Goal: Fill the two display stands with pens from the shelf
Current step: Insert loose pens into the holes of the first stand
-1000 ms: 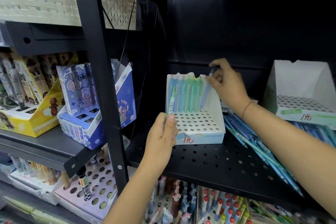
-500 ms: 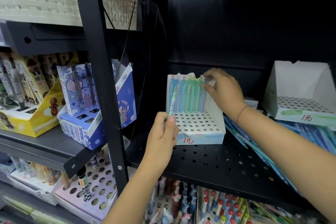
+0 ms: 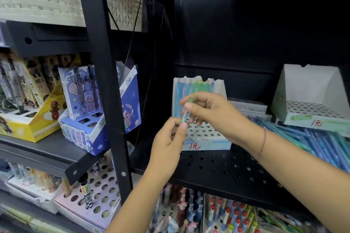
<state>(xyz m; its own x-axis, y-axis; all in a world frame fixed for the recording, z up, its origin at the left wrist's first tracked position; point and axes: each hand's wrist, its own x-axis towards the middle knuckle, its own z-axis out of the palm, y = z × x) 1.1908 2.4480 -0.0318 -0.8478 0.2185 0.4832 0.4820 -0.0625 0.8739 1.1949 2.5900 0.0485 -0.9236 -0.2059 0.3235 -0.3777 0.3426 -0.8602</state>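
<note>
The left hand (image 3: 168,138) reaches up near the middle of the view, fingers curled, its thumb and fingertips pinching the lower end of a slim teal pen (image 3: 186,114); the right hand (image 3: 214,113), entering from 4 o'clock, curls its fingers round the upper part of the same pen with the thumb pressed against the shaft, so both hands grip it at once; the pen tilts, its greenish top leaning toward 1 o'clock and showing just above the right forefinger; a thin thread bracelet (image 3: 263,142) circles the right wrist; the pen is held directly in front of the left display stand (image 3: 220,91), a white card box with a perforated deck and a red price mark on its front lip; a row of pens (image 3: 191,87), blue and green, stands upright along the back of that stand, at 12 o'clock from the two hands; the right display stand (image 3: 310,85), the same white kind, sits well apart at 3 o'clock; loose pens (image 3: 312,142) lie in a heap on the black perforated shelf (image 3: 217,166) between and below the stands, at 4 o'clock from the right hand; a black upright post (image 3: 106,100) rises at 9 o'clock of the left hand, with a blue cartoon box (image 3: 130,104) just beyond it.
</note>
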